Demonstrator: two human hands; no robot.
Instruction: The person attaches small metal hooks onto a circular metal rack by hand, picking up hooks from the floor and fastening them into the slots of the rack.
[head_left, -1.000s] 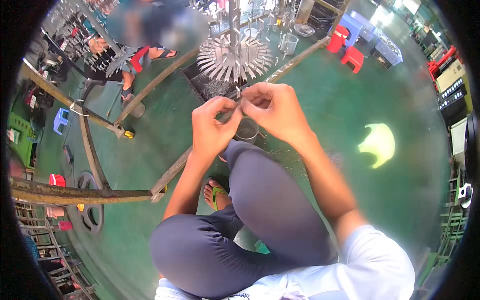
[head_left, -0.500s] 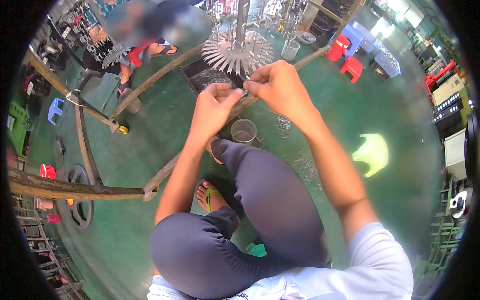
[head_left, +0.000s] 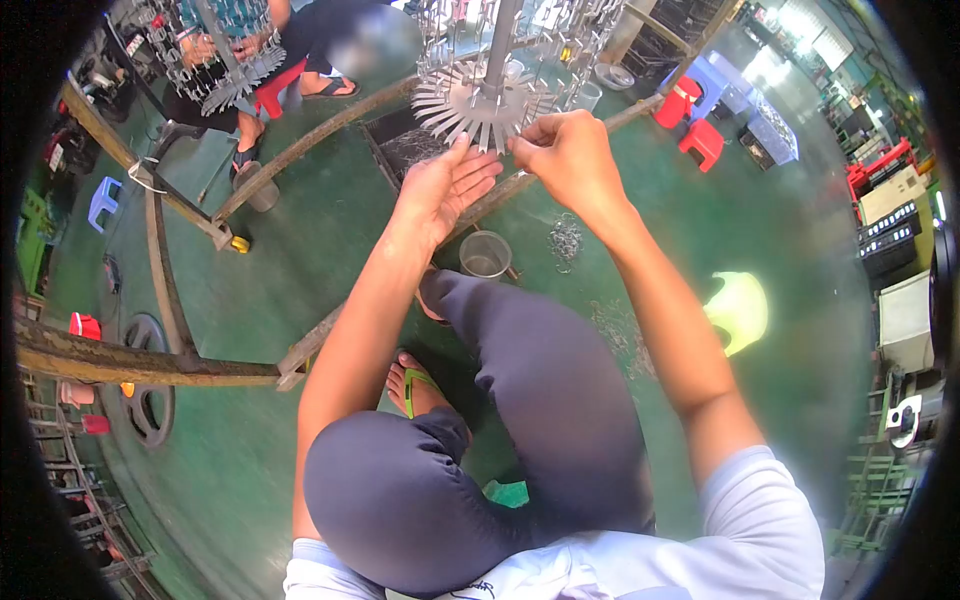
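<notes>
My left hand (head_left: 446,190) is open, its palm turned up and its fingers stretched out just under the near edge of a slotted metal disc (head_left: 484,105). My right hand (head_left: 570,155) is pinched closed at the disc's front right edge. Whatever lies between its fingertips is too small to make out. The disc sits on an upright metal post (head_left: 499,45), with many small metal pieces (head_left: 450,40) hanging around it. Below and behind my left hand is a dark tray (head_left: 400,140) with thin metal bits in it.
A clear bucket (head_left: 486,256) stands by my foot. Small metal parts (head_left: 565,240) lie on the green floor. Wooden beams (head_left: 320,150) cross at left. Red stools (head_left: 702,142) and a yellow-green stool (head_left: 738,312) stand at right. Another person's hands (head_left: 200,47) are at a similar rack.
My hands were together in front of the disc, both pinching. Now my left hand has opened palm up, and my right hand has moved slightly right, up against the disc's edge.
</notes>
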